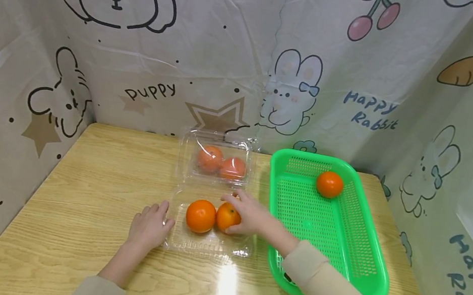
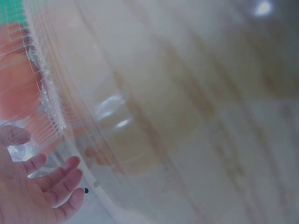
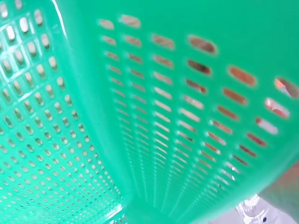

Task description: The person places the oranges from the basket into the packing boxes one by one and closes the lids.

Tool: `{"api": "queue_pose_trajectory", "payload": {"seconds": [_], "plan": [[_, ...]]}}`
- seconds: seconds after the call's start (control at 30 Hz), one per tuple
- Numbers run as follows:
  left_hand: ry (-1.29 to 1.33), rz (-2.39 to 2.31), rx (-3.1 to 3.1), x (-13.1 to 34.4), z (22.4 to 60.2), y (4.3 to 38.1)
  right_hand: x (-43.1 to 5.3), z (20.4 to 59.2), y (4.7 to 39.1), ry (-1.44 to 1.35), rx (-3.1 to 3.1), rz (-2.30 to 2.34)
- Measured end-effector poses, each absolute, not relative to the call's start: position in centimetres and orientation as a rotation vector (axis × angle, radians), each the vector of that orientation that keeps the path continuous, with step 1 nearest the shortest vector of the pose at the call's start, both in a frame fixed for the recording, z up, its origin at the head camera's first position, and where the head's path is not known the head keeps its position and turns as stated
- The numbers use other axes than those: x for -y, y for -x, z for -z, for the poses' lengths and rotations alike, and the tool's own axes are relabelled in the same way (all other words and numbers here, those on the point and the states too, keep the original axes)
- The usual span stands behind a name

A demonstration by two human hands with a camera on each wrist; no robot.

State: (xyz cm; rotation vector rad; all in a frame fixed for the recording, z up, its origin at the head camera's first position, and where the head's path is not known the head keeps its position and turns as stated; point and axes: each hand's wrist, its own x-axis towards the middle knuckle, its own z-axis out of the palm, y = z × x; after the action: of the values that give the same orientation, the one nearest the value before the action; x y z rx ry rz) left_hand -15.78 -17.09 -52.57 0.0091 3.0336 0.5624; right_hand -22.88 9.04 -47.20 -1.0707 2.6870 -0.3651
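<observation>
An open clear plastic clamshell box [image 1: 208,246] lies on the wooden table [image 1: 88,186]. Two oranges sit in its near half: one [image 1: 200,216] on the left, one [image 1: 227,216] on the right. My right hand [image 1: 249,214] curls around the right orange. My left hand [image 1: 150,226] rests with straight fingers against the box's left edge; in the left wrist view its fingers [image 2: 51,186] lie beside the clear plastic [image 2: 44,100]. The raised lid [image 1: 216,157] shows two orange shapes behind it. A green basket [image 1: 366,259] to the right holds one orange [image 1: 329,184].
Printed cartoon curtains [image 1: 232,50] wall the table at the back and both sides. The basket's perforated green wall [image 3: 140,116] fills the right wrist view. Bare tabletop lies to the left and in front of the box.
</observation>
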Motion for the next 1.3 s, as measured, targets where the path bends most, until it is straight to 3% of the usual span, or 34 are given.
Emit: {"api": "queue_pose_trajectory", "payload": {"seconds": [0.73, 1.3], "plan": [[-0.007, -0.566, -3.039, 17.0, 52.5, 15.7, -15.2, 44.3, 26.8, 0.842, -3.069, 0.767], [-0.017, -0.541, -3.075, 17.0, 52.4, 15.5, -21.4, 46.9, 29.2, 0.244, -3.331, 0.571]]}}
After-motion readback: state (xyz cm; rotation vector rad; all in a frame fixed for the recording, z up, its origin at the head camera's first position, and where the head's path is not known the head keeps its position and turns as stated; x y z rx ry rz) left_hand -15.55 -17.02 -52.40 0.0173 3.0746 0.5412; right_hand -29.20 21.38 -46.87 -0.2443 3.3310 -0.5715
